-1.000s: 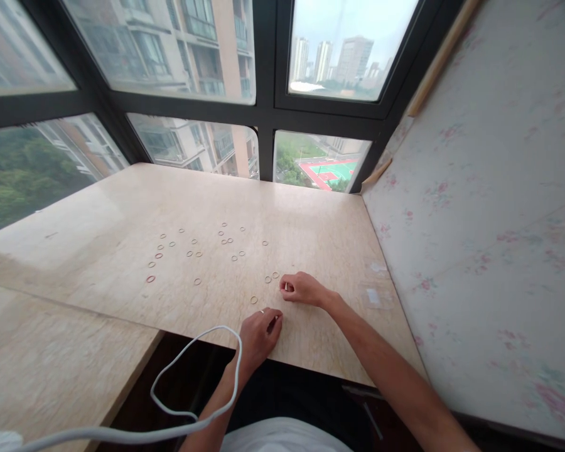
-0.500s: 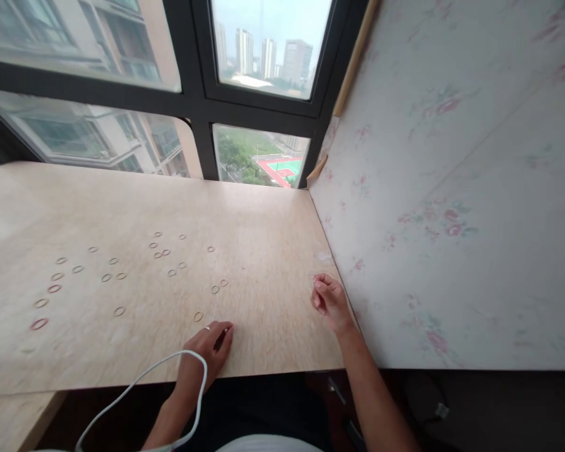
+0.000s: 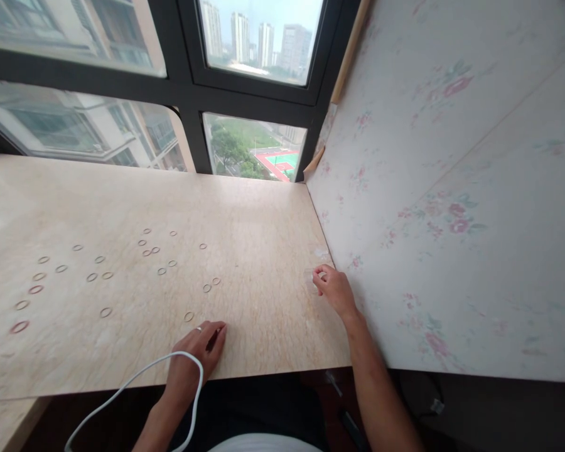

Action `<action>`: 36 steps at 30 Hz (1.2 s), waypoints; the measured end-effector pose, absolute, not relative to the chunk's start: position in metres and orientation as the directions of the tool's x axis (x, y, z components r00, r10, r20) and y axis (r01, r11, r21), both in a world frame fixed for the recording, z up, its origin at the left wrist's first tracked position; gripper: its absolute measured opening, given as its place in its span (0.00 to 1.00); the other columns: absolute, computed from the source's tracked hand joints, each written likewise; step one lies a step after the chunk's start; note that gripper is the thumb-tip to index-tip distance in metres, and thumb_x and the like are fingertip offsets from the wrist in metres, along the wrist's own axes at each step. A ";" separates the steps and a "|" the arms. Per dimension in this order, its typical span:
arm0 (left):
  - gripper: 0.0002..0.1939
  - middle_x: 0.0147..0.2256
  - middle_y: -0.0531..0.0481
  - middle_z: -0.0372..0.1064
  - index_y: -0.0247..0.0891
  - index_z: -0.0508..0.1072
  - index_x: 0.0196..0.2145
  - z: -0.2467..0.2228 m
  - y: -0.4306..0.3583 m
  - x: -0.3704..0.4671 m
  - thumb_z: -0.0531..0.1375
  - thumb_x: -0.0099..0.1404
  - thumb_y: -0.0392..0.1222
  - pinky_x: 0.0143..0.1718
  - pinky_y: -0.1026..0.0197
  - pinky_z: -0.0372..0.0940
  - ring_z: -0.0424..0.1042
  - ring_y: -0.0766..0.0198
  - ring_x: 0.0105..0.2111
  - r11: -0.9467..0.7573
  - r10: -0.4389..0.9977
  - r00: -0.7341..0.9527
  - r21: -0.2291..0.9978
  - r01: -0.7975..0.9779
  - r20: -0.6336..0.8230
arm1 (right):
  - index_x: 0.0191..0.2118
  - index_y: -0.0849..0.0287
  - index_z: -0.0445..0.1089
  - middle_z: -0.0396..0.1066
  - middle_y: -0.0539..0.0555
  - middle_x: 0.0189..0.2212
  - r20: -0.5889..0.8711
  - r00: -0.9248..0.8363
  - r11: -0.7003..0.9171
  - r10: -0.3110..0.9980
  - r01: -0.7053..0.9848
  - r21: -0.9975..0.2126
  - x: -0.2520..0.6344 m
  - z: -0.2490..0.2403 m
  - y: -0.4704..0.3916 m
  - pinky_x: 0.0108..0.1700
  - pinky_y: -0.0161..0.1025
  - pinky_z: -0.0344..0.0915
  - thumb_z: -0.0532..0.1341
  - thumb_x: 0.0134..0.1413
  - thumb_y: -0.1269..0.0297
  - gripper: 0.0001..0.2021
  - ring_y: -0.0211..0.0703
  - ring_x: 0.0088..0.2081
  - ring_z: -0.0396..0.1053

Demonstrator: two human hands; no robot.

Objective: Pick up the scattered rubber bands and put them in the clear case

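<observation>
My left hand rests near the front edge of the stone-patterned sill, its fingers curled together with the thumb close to the fingertips and nothing visible in them. A ring is on one of its fingers. A thin yellowish band ring lies just beyond its knuckles. At the right, beside the wall, my right hand has thumb and fingers bent inward at a faint see-through thing; what the fingertips hold is too small to tell. Several thin rings, among them a reddish one, lie scattered across the left and middle.
A white cable loops over my left wrist. The patterned wall panel bounds the sill on the right, and dark window frames stand behind it. A clear scrap lies beyond my right hand.
The view has shifted slightly, moving the rings and my left hand leftward in the picture. My right hand has turned, its fingers now loosening from a tighter curl. The rings lie as before.
</observation>
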State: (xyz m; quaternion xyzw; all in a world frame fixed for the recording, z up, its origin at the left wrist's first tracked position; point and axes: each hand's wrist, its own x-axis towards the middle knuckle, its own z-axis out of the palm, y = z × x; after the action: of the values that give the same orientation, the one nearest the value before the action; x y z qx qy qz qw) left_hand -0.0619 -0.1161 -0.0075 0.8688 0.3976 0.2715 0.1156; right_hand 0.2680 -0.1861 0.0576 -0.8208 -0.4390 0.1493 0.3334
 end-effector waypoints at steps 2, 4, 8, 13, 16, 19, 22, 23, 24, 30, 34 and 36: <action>0.12 0.29 0.52 0.74 0.41 0.74 0.35 -0.007 -0.116 -0.062 0.53 0.68 0.47 0.29 0.64 0.64 0.73 0.64 0.26 -0.651 0.759 0.537 0.425 0.629 0.368 | 0.32 0.57 0.73 0.66 0.46 0.12 0.066 0.576 -0.409 0.814 0.651 -0.639 0.267 0.060 -0.187 0.24 0.34 0.51 0.56 0.54 0.59 0.10 0.37 0.17 0.62; 0.11 0.29 0.53 0.74 0.42 0.74 0.35 -0.007 -0.116 -0.061 0.54 0.67 0.47 0.29 0.64 0.63 0.73 0.64 0.26 -0.645 0.764 0.534 0.433 0.630 0.363 | 0.37 0.57 0.74 0.68 0.47 0.14 0.095 0.608 -0.443 0.788 0.668 -0.597 0.266 0.062 -0.191 0.25 0.35 0.52 0.54 0.57 0.58 0.13 0.39 0.19 0.65; 0.12 0.28 0.53 0.74 0.42 0.74 0.34 -0.005 -0.115 -0.060 0.53 0.67 0.47 0.28 0.64 0.63 0.73 0.64 0.26 -0.655 0.755 0.526 0.429 0.622 0.391 | 0.52 0.61 0.69 0.71 0.50 0.16 0.094 0.687 -0.561 0.720 0.656 -0.505 0.266 0.063 -0.206 0.28 0.37 0.56 0.53 0.59 0.58 0.19 0.44 0.24 0.71; 0.12 0.27 0.54 0.74 0.43 0.73 0.34 -0.003 -0.115 -0.060 0.53 0.68 0.47 0.27 0.64 0.62 0.73 0.63 0.26 -0.662 0.749 0.529 0.421 0.620 0.399 | 0.56 0.65 0.64 0.70 0.48 0.14 -0.080 0.667 -0.618 0.741 0.629 -0.472 0.263 0.057 -0.218 0.25 0.37 0.55 0.54 0.59 0.54 0.24 0.43 0.19 0.69; 0.13 0.28 0.53 0.74 0.42 0.73 0.35 -0.005 -0.115 -0.061 0.52 0.68 0.48 0.28 0.64 0.63 0.73 0.63 0.26 -0.671 0.741 0.538 0.419 0.612 0.401 | 0.59 0.67 0.62 0.71 0.49 0.14 -0.168 0.671 -0.661 0.722 0.596 -0.456 0.258 0.057 -0.220 0.24 0.37 0.55 0.54 0.60 0.52 0.28 0.42 0.16 0.68; 0.13 0.29 0.52 0.74 0.42 0.73 0.35 -0.007 -0.115 -0.062 0.51 0.69 0.49 0.29 0.63 0.63 0.73 0.63 0.26 -0.671 0.741 0.543 0.412 0.617 0.394 | 0.61 0.71 0.58 0.72 0.49 0.16 -0.248 0.667 -0.691 0.703 0.557 -0.461 0.253 0.059 -0.223 0.25 0.38 0.58 0.53 0.61 0.52 0.31 0.40 0.14 0.66; 0.13 0.30 0.52 0.74 0.41 0.73 0.36 -0.009 -0.116 -0.063 0.52 0.69 0.48 0.30 0.63 0.63 0.73 0.63 0.27 -0.665 0.747 0.547 0.409 0.625 0.378 | 0.64 0.73 0.54 0.73 0.50 0.17 -0.262 0.658 -0.684 0.706 0.537 -0.493 0.248 0.058 -0.226 0.24 0.38 0.59 0.52 0.61 0.53 0.33 0.40 0.13 0.66; 0.12 0.30 0.52 0.74 0.41 0.73 0.36 -0.009 -0.116 -0.063 0.52 0.69 0.47 0.30 0.63 0.63 0.73 0.63 0.27 -0.664 0.748 0.547 0.413 0.623 0.376 | 0.64 0.73 0.54 0.73 0.49 0.17 -0.256 0.660 -0.681 0.706 0.533 -0.502 0.247 0.057 -0.227 0.24 0.37 0.59 0.52 0.61 0.53 0.33 0.40 0.14 0.66; 0.12 0.29 0.52 0.74 0.41 0.73 0.36 -0.009 -0.116 -0.063 0.53 0.69 0.47 0.30 0.63 0.63 0.73 0.64 0.27 -0.662 0.749 0.546 0.419 0.621 0.375 | 0.64 0.73 0.54 0.73 0.49 0.17 -0.248 0.665 -0.679 0.705 0.530 -0.508 0.246 0.056 -0.227 0.24 0.37 0.59 0.53 0.61 0.53 0.33 0.40 0.14 0.66; 0.12 0.28 0.52 0.72 0.40 0.74 0.35 -0.006 -0.119 -0.062 0.53 0.68 0.46 0.30 0.63 0.63 0.72 0.64 0.27 -0.638 0.769 0.528 0.484 0.599 0.360 | 0.62 0.69 0.57 0.72 0.47 0.16 -0.177 0.703 -0.661 0.689 0.508 -0.552 0.243 0.054 -0.236 0.25 0.38 0.61 0.53 0.59 0.53 0.31 0.42 0.15 0.67; 0.12 0.26 0.53 0.72 0.40 0.74 0.34 0.004 -0.117 -0.060 0.54 0.67 0.47 0.27 0.64 0.64 0.70 0.66 0.24 -0.545 0.823 0.500 0.620 0.565 0.268 | 0.49 0.60 0.64 0.71 0.47 0.18 -0.046 0.725 -0.577 0.687 0.506 -0.642 0.233 0.043 -0.244 0.25 0.37 0.59 0.54 0.57 0.48 0.22 0.42 0.16 0.66; 0.12 0.25 0.53 0.72 0.40 0.75 0.35 0.011 -0.110 -0.059 0.55 0.66 0.48 0.25 0.65 0.63 0.68 0.67 0.22 -0.452 0.866 0.457 0.707 0.544 0.202 | 0.40 0.57 0.63 0.70 0.47 0.17 0.012 0.703 -0.516 0.711 0.533 -0.671 0.223 0.032 -0.246 0.24 0.36 0.58 0.54 0.56 0.46 0.18 0.42 0.17 0.67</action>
State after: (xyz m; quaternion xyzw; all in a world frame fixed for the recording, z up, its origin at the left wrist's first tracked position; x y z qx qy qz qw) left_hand -0.0592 -0.1105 0.0110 0.8043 0.4382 0.2817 0.2860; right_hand 0.2226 -0.2464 0.0324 -0.8602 -0.3616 0.1333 0.3339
